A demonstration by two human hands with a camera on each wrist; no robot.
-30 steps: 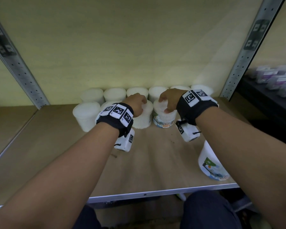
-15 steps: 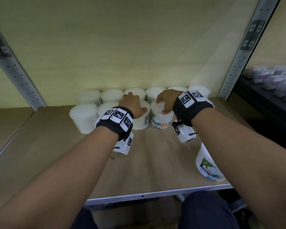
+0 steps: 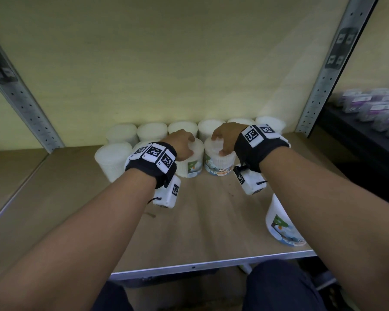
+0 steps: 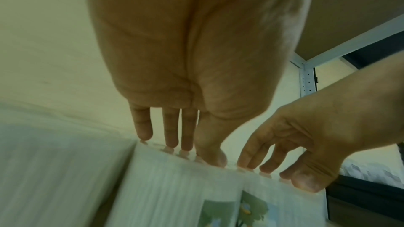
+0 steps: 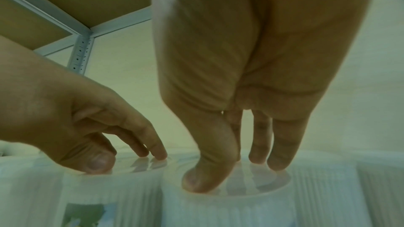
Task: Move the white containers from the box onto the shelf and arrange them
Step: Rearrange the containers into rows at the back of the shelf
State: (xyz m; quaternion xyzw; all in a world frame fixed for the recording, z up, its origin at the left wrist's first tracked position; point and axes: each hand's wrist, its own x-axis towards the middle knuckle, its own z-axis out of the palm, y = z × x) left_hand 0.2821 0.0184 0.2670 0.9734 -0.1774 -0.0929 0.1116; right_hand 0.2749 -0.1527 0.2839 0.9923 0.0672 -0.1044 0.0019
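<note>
Two rows of white ribbed containers stand at the back of the wooden shelf. My left hand rests its fingertips on the lid of one front-row container, whose tree label faces front. Right beside it, my right hand touches the lid of the "Cotton Buds" container with thumb and fingertips. Both containers stand upright and touch each other. In the wrist views the fingers are nearly straight and sit on top of the lids, not around the sides.
A further labelled container sits near the shelf's front right edge, partly under my right forearm. Steel uprights frame the bay. Purple packs lie on the neighbouring dark shelf. Bare board stretches to the left and front.
The left container has turned, so its label shows more toward the front. Both hands stay on the lids.
</note>
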